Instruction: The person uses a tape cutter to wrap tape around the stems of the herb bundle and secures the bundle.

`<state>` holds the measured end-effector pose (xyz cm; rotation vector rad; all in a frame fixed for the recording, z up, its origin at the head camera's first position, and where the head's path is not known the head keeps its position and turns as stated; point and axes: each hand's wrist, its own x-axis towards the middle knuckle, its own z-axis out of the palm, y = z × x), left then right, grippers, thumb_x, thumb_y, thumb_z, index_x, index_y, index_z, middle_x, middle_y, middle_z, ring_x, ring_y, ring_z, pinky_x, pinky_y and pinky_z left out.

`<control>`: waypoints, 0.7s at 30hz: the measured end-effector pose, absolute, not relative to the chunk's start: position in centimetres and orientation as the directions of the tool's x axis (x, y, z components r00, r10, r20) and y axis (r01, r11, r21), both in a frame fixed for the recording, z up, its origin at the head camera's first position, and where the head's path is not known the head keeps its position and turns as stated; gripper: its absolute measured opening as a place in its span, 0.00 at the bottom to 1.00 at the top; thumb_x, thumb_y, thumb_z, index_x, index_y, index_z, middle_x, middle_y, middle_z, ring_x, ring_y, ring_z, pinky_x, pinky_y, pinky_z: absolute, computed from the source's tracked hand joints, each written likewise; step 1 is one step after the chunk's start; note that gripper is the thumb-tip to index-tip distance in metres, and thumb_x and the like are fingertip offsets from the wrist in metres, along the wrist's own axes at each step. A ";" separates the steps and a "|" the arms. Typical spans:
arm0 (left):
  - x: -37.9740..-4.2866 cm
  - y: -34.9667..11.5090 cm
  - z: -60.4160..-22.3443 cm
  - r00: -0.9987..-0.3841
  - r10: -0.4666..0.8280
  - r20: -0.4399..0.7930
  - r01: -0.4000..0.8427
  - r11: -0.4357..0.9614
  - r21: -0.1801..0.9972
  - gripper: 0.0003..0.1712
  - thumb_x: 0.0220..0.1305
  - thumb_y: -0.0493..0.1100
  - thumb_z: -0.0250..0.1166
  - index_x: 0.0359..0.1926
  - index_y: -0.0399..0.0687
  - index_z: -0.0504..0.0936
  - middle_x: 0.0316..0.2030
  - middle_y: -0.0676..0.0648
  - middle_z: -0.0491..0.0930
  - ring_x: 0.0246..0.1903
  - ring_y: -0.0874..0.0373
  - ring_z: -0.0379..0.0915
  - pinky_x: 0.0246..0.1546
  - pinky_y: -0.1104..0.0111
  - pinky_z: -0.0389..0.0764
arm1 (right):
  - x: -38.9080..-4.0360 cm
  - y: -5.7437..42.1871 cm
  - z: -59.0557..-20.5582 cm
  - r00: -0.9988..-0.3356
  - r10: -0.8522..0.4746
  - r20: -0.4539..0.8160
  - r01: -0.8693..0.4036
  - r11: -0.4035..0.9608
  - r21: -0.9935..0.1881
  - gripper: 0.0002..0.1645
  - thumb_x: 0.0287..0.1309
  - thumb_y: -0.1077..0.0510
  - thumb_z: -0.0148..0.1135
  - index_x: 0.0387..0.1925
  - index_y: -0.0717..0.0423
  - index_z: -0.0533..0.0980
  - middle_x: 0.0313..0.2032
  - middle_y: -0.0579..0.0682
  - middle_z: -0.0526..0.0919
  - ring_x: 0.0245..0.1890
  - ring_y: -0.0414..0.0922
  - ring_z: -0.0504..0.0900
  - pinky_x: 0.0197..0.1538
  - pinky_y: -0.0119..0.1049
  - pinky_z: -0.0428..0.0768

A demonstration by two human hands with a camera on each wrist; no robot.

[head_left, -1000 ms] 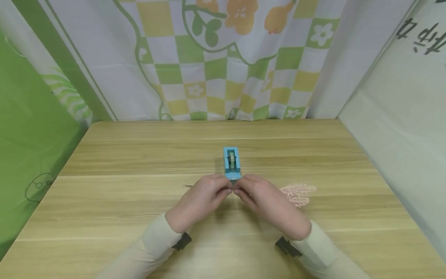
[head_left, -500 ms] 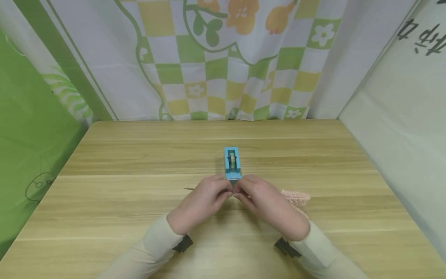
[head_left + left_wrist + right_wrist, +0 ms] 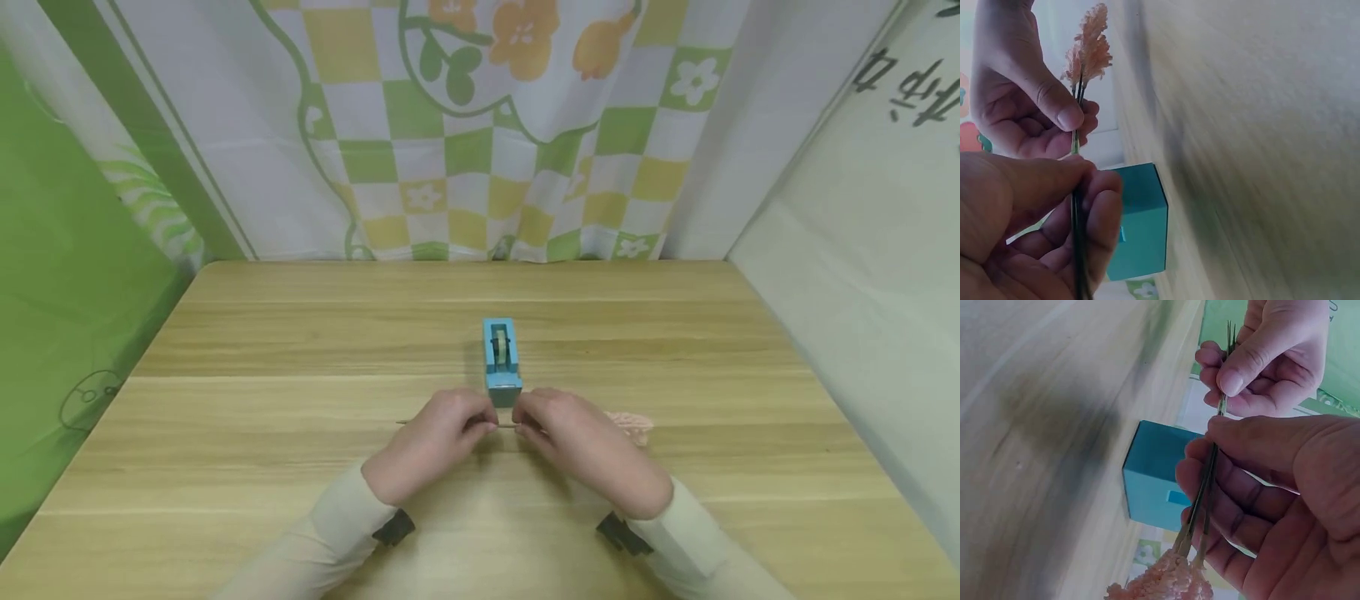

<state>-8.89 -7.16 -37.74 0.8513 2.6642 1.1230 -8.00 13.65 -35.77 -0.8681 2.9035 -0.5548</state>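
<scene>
A thin bundle of pink flower stems runs sideways between both hands in the head view. Its fluffy pink heads (image 3: 633, 426) stick out past the right hand (image 3: 592, 450), and the stem tips (image 3: 402, 422) past the left hand (image 3: 431, 442). Each hand pinches the dark stems (image 3: 1210, 469) between thumb and fingers, the two sets of fingertips a short gap apart. A paler band (image 3: 1075, 144) shows on the stems in that gap in the left wrist view. Just beyond the fingertips, a blue tape dispenser (image 3: 502, 388) stands on the table with a roll of tape in it.
The wooden table (image 3: 300, 342) reaches back to a checked, flowered curtain (image 3: 510, 150). Green cloth (image 3: 75, 250) hangs at the left, and a white sheet with dark writing (image 3: 862, 250) at the right.
Both hands have drawn slightly back from the tape dispenser with the flower stems, and the gap between their fingertips is wider. The pink heads have turned and look narrower.
</scene>
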 end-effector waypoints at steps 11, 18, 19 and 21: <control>-9.0 -6.8 -38.5 -0.826 0.563 0.020 0.470 0.668 0.577 0.05 0.66 0.33 0.68 0.32 0.44 0.85 0.31 0.50 0.85 0.30 0.62 0.76 0.35 0.70 0.81 | -8.3 13.6 -36.5 -0.824 -0.564 -0.047 -0.515 0.782 -0.351 0.05 0.66 0.60 0.69 0.32 0.50 0.82 0.29 0.41 0.85 0.28 0.34 0.77 0.36 0.30 0.81; -8.8 -6.8 -38.8 -0.826 0.564 0.003 0.479 0.699 0.531 0.03 0.65 0.33 0.70 0.34 0.44 0.88 0.33 0.49 0.86 0.33 0.59 0.79 0.38 0.67 0.84 | -8.2 13.6 -37.0 -0.826 -0.561 -0.046 -0.516 0.787 -0.339 0.07 0.65 0.59 0.70 0.31 0.49 0.81 0.29 0.40 0.84 0.28 0.34 0.76 0.35 0.31 0.80; -8.8 -6.8 -38.9 -0.825 0.565 0.002 0.480 0.700 0.529 0.04 0.64 0.32 0.70 0.34 0.44 0.88 0.34 0.48 0.86 0.33 0.58 0.80 0.39 0.67 0.84 | -8.2 13.6 -37.0 -0.827 -0.560 -0.048 -0.514 0.789 -0.337 0.07 0.65 0.59 0.70 0.31 0.49 0.81 0.29 0.40 0.84 0.28 0.34 0.76 0.35 0.31 0.80; -8.8 -6.8 -39.0 -0.822 0.569 -0.002 0.484 0.702 0.523 0.05 0.64 0.31 0.68 0.35 0.43 0.88 0.35 0.48 0.86 0.35 0.57 0.81 0.41 0.66 0.85 | -8.1 13.6 -37.0 -0.826 -0.562 -0.049 -0.516 0.788 -0.337 0.06 0.65 0.60 0.70 0.31 0.49 0.81 0.29 0.41 0.84 0.28 0.34 0.77 0.36 0.31 0.80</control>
